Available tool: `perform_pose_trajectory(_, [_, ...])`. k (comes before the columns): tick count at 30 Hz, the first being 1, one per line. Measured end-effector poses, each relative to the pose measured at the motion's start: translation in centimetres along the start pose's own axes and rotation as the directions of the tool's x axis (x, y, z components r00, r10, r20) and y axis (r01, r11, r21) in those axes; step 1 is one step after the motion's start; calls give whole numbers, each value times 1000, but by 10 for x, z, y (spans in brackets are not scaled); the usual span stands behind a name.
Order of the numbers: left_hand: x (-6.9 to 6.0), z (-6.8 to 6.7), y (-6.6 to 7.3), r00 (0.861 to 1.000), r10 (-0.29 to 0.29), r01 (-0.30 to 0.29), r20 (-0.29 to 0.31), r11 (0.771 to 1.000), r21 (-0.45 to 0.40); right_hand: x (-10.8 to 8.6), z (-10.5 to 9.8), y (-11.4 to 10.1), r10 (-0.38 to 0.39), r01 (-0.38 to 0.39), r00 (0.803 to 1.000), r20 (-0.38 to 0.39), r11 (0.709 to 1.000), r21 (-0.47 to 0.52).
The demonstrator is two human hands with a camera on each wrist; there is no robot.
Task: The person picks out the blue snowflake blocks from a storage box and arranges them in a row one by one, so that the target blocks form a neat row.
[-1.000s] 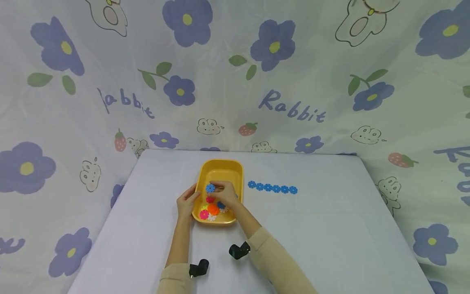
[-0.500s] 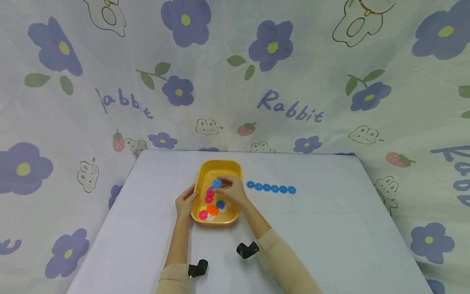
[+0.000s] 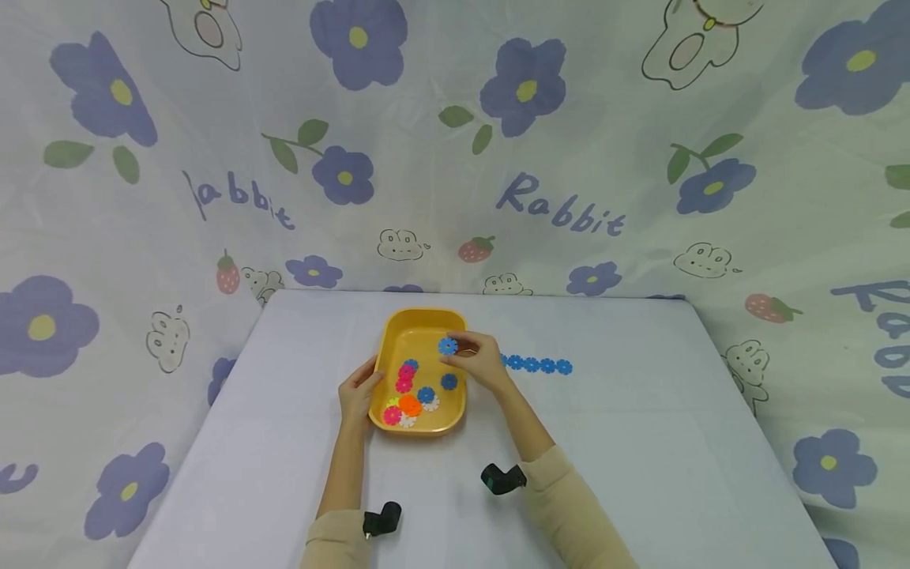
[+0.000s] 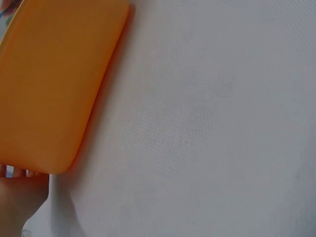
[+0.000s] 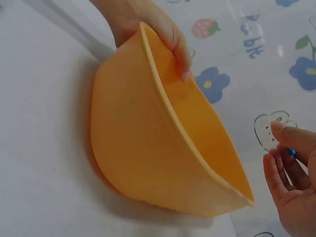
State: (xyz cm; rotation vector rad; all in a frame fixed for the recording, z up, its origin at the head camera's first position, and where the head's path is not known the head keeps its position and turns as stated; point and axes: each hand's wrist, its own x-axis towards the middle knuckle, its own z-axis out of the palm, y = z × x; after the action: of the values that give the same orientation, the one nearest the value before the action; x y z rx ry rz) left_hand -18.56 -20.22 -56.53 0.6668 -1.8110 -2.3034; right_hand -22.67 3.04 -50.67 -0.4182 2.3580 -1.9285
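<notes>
My left hand (image 3: 358, 393) grips the left rim of a yellow tray (image 3: 430, 336), its thumb over the inside, as the right wrist view also shows. My right hand (image 3: 482, 359) pinches a blue snowflake disc (image 3: 447, 346) above the tray's right side; only a sliver of that blue disc (image 5: 292, 152) shows in the right wrist view. Inside the tray lie pink discs (image 3: 404, 385), an orange disc (image 3: 410, 405), white discs (image 3: 430, 404), a bit of yellow, and more blue discs (image 3: 449, 382). The left wrist view is mostly the tray's outer wall (image 4: 54, 84).
To the right of the tray, a row of several blue discs (image 3: 532, 364) lies on the white table (image 3: 640, 442), its left end behind my right hand. A curtain (image 3: 426, 190) printed with flowers and rabbits hangs behind the table.
My right hand has moved right across the tray with a blue disc between its fingertips. A blue disc it had hidden at the tray's right side now shows. My left hand stays on the rim.
</notes>
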Motion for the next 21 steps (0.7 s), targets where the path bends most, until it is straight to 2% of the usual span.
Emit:
perform_pose_trajectory(10, [-1, -2, 0, 1000, -5, 5, -6, 1000, 13, -18, -47, 11, -30, 29, 997, -75, 999, -18])
perform_pose_trajectory(17, [-1, -1, 1, 1000, 15, -15, 0, 1000, 2, -44, -79, -7, -64, 63, 991, -115, 998, -13])
perform_pose_trajectory(21, [-1, -1, 2, 999, 36, -36, 4, 999, -14, -47, -97, 12, -66, 69, 985, -161, 997, 17])
